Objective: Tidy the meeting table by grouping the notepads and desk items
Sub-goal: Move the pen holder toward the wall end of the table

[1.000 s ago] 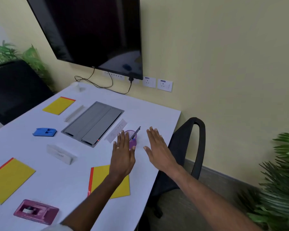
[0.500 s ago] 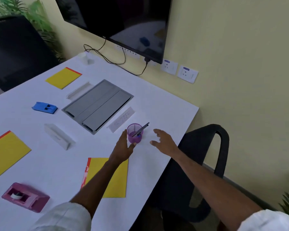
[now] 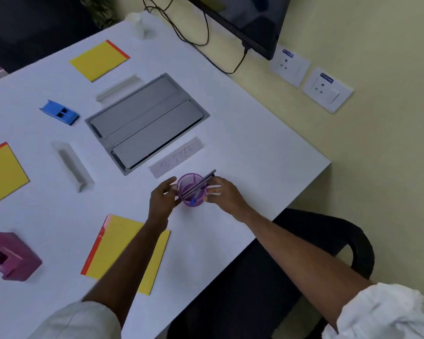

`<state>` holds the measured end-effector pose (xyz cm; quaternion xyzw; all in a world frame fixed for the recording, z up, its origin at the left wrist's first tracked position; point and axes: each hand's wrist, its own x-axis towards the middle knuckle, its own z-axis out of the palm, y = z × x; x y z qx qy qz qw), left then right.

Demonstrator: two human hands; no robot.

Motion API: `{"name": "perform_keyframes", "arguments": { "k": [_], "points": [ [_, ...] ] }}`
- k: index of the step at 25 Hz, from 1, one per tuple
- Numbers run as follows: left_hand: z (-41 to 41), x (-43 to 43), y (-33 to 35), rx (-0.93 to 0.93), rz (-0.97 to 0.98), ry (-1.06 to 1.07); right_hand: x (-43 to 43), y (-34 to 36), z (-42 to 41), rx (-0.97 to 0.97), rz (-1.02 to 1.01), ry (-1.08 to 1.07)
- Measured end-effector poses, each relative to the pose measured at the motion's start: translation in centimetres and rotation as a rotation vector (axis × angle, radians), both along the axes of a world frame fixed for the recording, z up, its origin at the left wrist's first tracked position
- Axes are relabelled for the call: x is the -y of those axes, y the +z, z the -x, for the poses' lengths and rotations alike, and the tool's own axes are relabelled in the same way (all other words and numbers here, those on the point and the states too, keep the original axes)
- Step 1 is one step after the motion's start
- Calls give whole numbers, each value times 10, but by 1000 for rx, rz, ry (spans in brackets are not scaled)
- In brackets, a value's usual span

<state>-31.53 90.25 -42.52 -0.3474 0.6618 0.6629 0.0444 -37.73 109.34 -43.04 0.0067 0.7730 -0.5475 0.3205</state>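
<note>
A purple mesh pen cup with pens leaning in it stands near the table's right side. My left hand grips its left wall and my right hand grips its right wall. Three yellow notepads with red edges lie flat: one under my left forearm, one at the far side, one at the left edge. A blue stapler and a magenta tape dispenser sit on the left. White name plates and a paper label lie around the middle.
A grey cable hatch is set into the white table. A black chair stands at the right edge below my right arm. A wall screen with hanging cables and two wall sockets are at the far side.
Both hands were hovering flat over the cup, then dropped and closed on its two sides. The view has tilted down toward the table.
</note>
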Motion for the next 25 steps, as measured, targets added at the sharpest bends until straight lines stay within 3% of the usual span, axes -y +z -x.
{"name": "perform_keyframes", "arguments": {
  "k": [8,12,20,25],
  "points": [
    [61,-37,17,-40,-59,-26,-37,10,66,-21,48,-7],
    [133,-66,33,-78,-62,-92,-64,22,137,-72,73,-62],
    [291,-99,41,-110,-204,36,-83,29,280,-169,107,-199],
    [353,-95,26,-128,-176,49,-71,9,344,-196,96,-236]
  ]
}}
